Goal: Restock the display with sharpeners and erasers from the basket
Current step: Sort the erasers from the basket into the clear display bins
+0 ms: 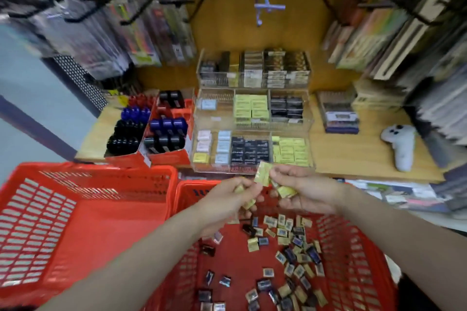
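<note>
Yellow-green packet [262,174]: small flat wrapped piece, probably an eraser, held above the far rim of the right-hand basket [364,272]. Its long axis runs near-upright in the frame, top tilted slightly right, toward the display.

Grip, right hand [307,190]: thumb and fingertips pinch the packet at its right edge; a second yellow-green piece [286,192] is tucked lower in the same hand. Grip, left hand [227,199]: fingers curled round more yellowish pieces, one showing at the thumb and one below the knuckles; its fingertips meet the pinched packet's lower left edge. Which hand bears the load I cannot tell.

Key relation: the matching yellow-green stack [290,150] sits in the front-right compartment of the clear display case [252,168], directly beyond the packet and a little to the right. The right hand is the nearer; judged move is a short forward reach over the case's front wall, laying the packet flat to match the rows.

Outward: loose dark and pale packets lie scattered on the basket floor below. A second red basket [83,209] stands to the left. The case rests on a wooden counter [353,154], with red boxes of sharpeners [164,131] just beside it on the left.
</note>
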